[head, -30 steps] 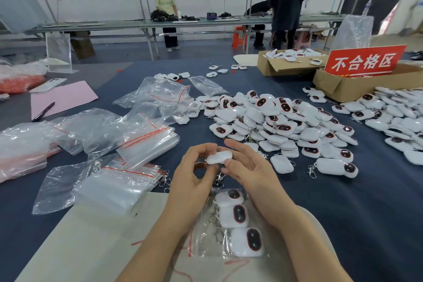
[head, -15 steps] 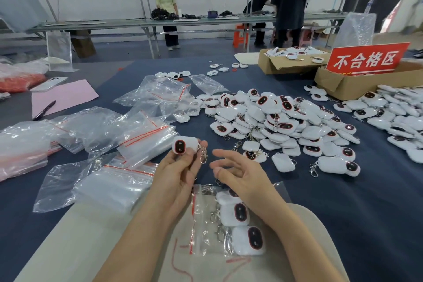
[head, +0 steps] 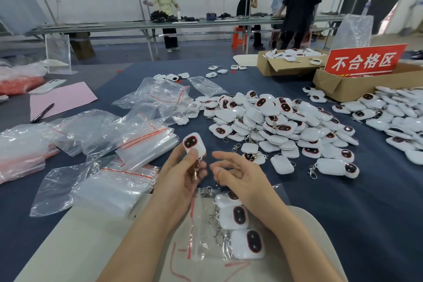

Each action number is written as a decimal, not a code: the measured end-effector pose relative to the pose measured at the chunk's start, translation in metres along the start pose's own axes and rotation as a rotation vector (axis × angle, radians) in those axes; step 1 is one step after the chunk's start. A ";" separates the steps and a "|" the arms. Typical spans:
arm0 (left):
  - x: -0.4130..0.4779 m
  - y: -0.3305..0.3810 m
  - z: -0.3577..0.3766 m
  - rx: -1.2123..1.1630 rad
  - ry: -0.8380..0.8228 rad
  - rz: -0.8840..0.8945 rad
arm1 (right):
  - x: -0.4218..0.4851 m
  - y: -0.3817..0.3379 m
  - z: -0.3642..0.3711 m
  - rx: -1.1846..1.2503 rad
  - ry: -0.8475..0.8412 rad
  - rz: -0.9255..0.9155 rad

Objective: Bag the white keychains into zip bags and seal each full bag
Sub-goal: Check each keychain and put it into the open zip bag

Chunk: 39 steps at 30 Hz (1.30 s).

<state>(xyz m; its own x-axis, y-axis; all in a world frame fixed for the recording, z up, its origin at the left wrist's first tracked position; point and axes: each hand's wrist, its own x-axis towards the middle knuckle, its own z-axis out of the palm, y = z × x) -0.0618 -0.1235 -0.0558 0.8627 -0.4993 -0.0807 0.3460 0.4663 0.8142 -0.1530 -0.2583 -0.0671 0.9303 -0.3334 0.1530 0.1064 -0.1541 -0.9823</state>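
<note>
Since a second ago the keychain (head: 194,145) has passed from between both hands into the left hand (head: 180,176) alone. That hand now pinches it upright, dark oval face toward the camera, with the metal clasp hanging against the palm. The right hand (head: 240,178) has let go and hovers just beside it, fingers loosely spread, holding nothing. This looks like a check of the piece before bagging, so slipping it into the zip bag (head: 201,236) is probably next.

That bag lies under the wrists on a beige board (head: 80,236) at the near edge of the tabletop (head: 366,224). It holds three bagged keychains (head: 238,217) in a row. Its red-striped mouth points left and whether it is sealed cannot be told. Empty zip bags (head: 119,185) are stacked near the left edge, and the loose pile (head: 274,121) fills the middle. Toward the far right corner, an open cardboard box (head: 270,67) holds more white pieces.
</note>
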 end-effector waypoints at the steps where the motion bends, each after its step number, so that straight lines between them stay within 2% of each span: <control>1: -0.001 -0.002 0.001 0.054 -0.020 0.013 | 0.000 0.001 0.000 0.004 0.001 -0.001; 6: -0.013 -0.008 0.005 0.512 -0.163 0.200 | 0.002 0.001 0.000 0.111 0.049 -0.013; 10: -0.016 -0.012 0.006 0.742 -0.141 0.351 | -0.001 -0.003 -0.004 0.139 0.044 -0.012; 16: -0.014 -0.010 0.005 0.692 -0.097 0.324 | -0.004 -0.009 -0.007 0.216 0.081 0.036; 29: -0.011 -0.010 0.005 0.599 -0.093 0.319 | 0.000 -0.002 -0.007 0.255 0.058 0.019; 39: -0.014 -0.009 0.007 0.515 -0.059 0.308 | 0.005 -0.001 -0.006 0.346 0.120 0.087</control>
<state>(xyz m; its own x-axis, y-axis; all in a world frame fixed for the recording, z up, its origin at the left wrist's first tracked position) -0.0797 -0.1261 -0.0580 0.8677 -0.4442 0.2231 -0.1523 0.1896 0.9700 -0.1509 -0.2653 -0.0649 0.8956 -0.4411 0.0586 0.1600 0.1962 -0.9674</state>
